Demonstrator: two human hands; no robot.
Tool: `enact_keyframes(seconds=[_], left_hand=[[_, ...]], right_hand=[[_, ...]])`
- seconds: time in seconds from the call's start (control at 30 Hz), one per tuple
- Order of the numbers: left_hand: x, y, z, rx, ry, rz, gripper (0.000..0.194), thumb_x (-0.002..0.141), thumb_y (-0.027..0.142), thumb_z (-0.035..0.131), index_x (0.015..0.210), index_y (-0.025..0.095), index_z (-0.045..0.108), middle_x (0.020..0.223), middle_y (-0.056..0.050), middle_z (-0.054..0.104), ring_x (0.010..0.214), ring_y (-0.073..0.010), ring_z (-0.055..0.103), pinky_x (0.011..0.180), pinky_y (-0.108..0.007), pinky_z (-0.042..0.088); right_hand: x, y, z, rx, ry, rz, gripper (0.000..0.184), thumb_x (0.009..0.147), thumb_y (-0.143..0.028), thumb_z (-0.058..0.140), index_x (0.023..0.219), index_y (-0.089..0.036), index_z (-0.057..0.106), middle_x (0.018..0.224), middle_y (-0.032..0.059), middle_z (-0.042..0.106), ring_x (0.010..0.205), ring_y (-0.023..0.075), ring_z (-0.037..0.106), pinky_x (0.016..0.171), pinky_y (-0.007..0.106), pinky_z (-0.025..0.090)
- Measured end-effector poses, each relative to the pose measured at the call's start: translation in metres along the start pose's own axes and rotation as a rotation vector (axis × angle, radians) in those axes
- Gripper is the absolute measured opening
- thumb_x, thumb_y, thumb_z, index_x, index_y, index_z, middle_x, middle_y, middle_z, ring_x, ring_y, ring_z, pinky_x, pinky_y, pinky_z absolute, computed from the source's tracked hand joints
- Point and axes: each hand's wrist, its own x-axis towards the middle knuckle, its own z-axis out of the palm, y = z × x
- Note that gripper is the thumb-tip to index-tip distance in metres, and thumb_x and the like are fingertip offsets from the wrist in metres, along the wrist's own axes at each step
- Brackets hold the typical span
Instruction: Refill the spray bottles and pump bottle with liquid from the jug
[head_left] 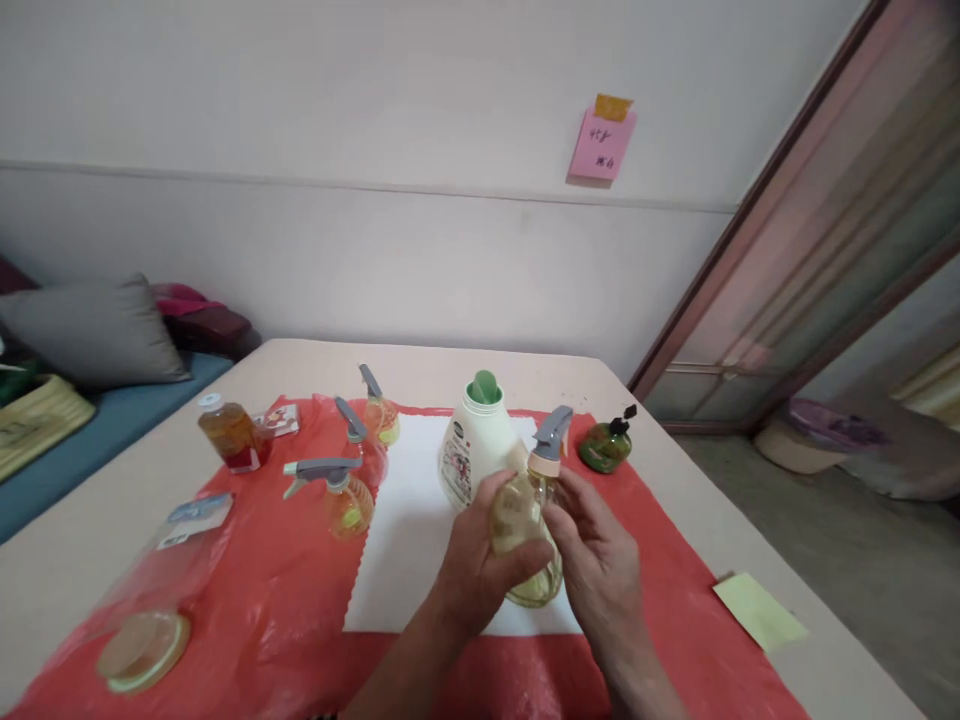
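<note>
A clear yellowish spray bottle [538,592] with a grey trigger head and pale pink collar stands upright between my hands. My right hand [604,555] is closed around its right side, thumb on the front. My left hand [480,565] pinches a rounded, see-through yellowish piece [515,512] against the bottle's left side; whether this belongs to the bottle I cannot tell. Right behind them is a large cream detergent jug [463,455], its mouth uncapped and showing a green spout [485,388]. White paper [405,570] lies beneath on a red plastic sheet [285,600].
Several grey-topped spray bottles [349,507] stand left of the paper. Farther left are an amber bottle [229,435], a packet [196,518] and a round lid [144,648]. A green pump bottle [604,448] is at right, a yellow note [759,610] near the table's right edge.
</note>
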Motion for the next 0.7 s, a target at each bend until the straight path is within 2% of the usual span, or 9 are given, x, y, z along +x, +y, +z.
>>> enact_keyframes(seconds=[0.1,0.17,0.23,0.27,0.33,0.43,0.53,0.6,0.7], left_hand=[[-0.002,0.0,-0.003,-0.044,0.265,0.116,0.065,0.083,0.051,0.07,0.138,0.022,0.05,0.129,-0.01,0.065,0.119,-0.0294,0.06,0.102,-0.04,0.046],[-0.002,0.0,-0.005,-0.023,0.411,0.191,0.066,0.085,0.052,0.067,0.14,0.022,0.047,0.136,-0.011,0.06,0.126,-0.0301,0.056,0.105,-0.04,0.045],[-0.003,-0.001,-0.004,0.035,0.467,0.217,0.066,0.085,0.051,0.068,0.14,0.022,0.047,0.138,-0.011,0.058,0.128,-0.0304,0.055,0.105,-0.04,0.045],[-0.004,-0.001,-0.003,0.064,0.473,0.212,0.065,0.084,0.05,0.069,0.14,0.023,0.047,0.136,-0.011,0.059,0.127,-0.0305,0.055,0.104,-0.04,0.046],[-0.006,0.0,0.0,0.107,0.463,0.197,0.065,0.084,0.047,0.07,0.141,0.024,0.047,0.133,-0.009,0.061,0.125,-0.0306,0.057,0.102,-0.04,0.048],[-0.007,0.001,0.0,0.111,0.403,0.222,0.066,0.084,0.046,0.071,0.142,0.025,0.046,0.133,-0.009,0.061,0.125,-0.0303,0.057,0.103,-0.04,0.048],[-0.005,0.004,-0.009,0.022,0.339,0.225,0.063,0.086,0.054,0.066,0.138,0.023,0.051,0.136,-0.011,0.06,0.126,-0.0319,0.057,0.104,-0.042,0.048],[-0.002,0.006,-0.016,-0.06,0.333,0.18,0.059,0.087,0.057,0.062,0.134,0.022,0.054,0.132,-0.013,0.062,0.121,-0.0321,0.06,0.101,-0.043,0.049],[0.003,0.008,-0.025,-0.14,0.365,0.076,0.049,0.089,0.056,0.06,0.122,0.019,0.061,0.122,-0.014,0.068,0.109,-0.0301,0.066,0.092,-0.043,0.053]], right_hand=[[-0.005,0.012,0.011,0.138,-0.008,-0.002,0.049,0.083,-0.052,0.071,0.126,-0.03,0.063,0.14,0.0063,0.062,0.132,0.0273,0.055,0.112,0.045,0.043],[-0.008,0.014,0.022,0.26,-0.102,0.131,0.049,0.084,-0.051,0.07,0.128,-0.03,0.061,0.142,0.0056,0.06,0.134,0.0273,0.052,0.112,0.046,0.042],[-0.012,0.011,0.035,0.417,-0.265,0.309,0.051,0.086,-0.055,0.065,0.131,-0.031,0.06,0.141,0.0056,0.061,0.132,0.0283,0.054,0.109,0.047,0.045],[-0.014,0.008,0.042,0.501,-0.339,0.366,0.054,0.086,-0.059,0.062,0.132,-0.032,0.059,0.14,0.0059,0.062,0.131,0.0293,0.054,0.107,0.048,0.046],[-0.018,0.005,0.049,0.641,-0.419,0.392,0.06,0.083,-0.068,0.058,0.132,-0.033,0.06,0.139,0.0059,0.063,0.131,0.031,0.054,0.105,0.05,0.048],[-0.018,0.009,0.044,0.746,-0.392,0.389,0.06,0.078,-0.069,0.063,0.126,-0.034,0.064,0.136,0.005,0.065,0.127,0.0312,0.057,0.101,0.047,0.051],[-0.014,0.026,0.028,0.771,-0.389,0.54,0.055,0.076,-0.066,0.065,0.115,-0.028,0.07,0.118,0.0084,0.073,0.097,0.0278,0.071,0.075,0.039,0.058],[-0.012,0.037,0.022,0.739,-0.44,0.652,0.056,0.076,-0.068,0.064,0.109,-0.023,0.071,0.098,0.0102,0.077,0.073,0.0231,0.071,0.058,0.032,0.054],[-0.011,0.048,0.022,0.685,-0.502,0.792,0.062,0.079,-0.073,0.058,0.103,-0.018,0.071,0.077,0.0089,0.074,0.056,0.0189,0.068,0.049,0.026,0.048]])
